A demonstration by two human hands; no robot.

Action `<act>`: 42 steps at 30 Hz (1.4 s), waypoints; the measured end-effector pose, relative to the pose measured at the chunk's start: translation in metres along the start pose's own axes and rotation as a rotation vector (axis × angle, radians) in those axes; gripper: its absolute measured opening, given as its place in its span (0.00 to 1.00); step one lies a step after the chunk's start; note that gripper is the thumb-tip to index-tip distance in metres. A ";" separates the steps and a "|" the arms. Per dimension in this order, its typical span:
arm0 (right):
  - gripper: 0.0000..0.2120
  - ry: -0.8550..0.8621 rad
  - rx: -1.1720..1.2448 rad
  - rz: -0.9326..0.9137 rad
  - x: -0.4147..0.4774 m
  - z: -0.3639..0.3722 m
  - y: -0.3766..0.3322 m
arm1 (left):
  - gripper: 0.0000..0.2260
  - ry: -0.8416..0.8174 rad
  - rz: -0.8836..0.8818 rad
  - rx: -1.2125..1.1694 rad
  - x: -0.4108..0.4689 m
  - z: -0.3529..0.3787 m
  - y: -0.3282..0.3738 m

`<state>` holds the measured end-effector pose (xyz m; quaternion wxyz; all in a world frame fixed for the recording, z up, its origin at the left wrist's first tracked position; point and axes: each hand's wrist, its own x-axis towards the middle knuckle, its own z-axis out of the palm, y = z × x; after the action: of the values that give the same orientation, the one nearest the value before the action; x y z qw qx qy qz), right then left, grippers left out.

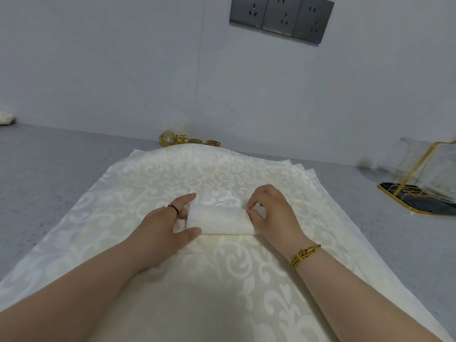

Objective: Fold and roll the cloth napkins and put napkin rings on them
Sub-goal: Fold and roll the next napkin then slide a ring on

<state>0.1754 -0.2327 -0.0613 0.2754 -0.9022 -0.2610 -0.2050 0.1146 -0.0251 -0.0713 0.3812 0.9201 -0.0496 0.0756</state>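
Observation:
A cream damask napkin lies rolled into a short cylinder on top of a stack of flat, matching napkins. My left hand grips the roll's left end, thumb in front and fingers behind. My right hand pinches the roll's right end with curled fingertips. Several gold napkin rings sit in a row behind the far edge of the stack, near the wall.
The grey table runs up to a pale wall with a triple power socket. A gold wire rack holding clear glass plates stands at the right. A small white object lies at the far left edge.

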 end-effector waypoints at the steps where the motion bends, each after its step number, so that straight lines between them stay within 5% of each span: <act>1: 0.04 0.015 -0.032 -0.075 -0.002 0.001 0.001 | 0.28 0.001 0.015 0.013 0.000 0.000 0.000; 7: 0.22 -0.310 -0.140 -0.153 -0.013 -0.016 0.002 | 0.26 -0.001 0.034 -0.017 -0.001 -0.001 0.001; 16: 0.10 -0.193 -0.206 -0.247 -0.028 -0.019 -0.022 | 0.21 -0.097 0.035 0.035 -0.018 -0.016 0.013; 21: 0.14 -0.188 -0.363 -0.338 -0.068 -0.032 -0.037 | 0.18 -0.162 0.166 0.224 -0.048 -0.018 0.021; 27: 0.15 -0.144 -0.469 -0.461 -0.071 -0.011 -0.062 | 0.15 -0.122 0.154 0.149 -0.056 -0.012 0.018; 32: 0.16 -0.281 -0.445 -0.316 -0.049 -0.018 -0.076 | 0.19 -0.162 0.097 0.097 -0.051 -0.011 0.016; 36: 0.14 -0.468 -0.239 -0.077 -0.024 -0.020 -0.079 | 0.44 -0.110 0.090 0.209 -0.034 -0.008 0.005; 39: 0.14 -0.533 -0.154 0.024 -0.008 -0.015 -0.076 | 0.43 -0.076 0.080 0.189 -0.027 -0.008 0.005; 42: 0.14 -0.574 -0.126 0.077 0.004 -0.006 -0.072 | 0.30 -0.015 0.093 0.182 -0.020 -0.003 0.001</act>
<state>0.1348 -0.1837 -0.0263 0.1411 -0.9480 -0.2803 0.0535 0.0941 -0.0226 -0.0718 0.2919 0.9481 -0.0878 0.0906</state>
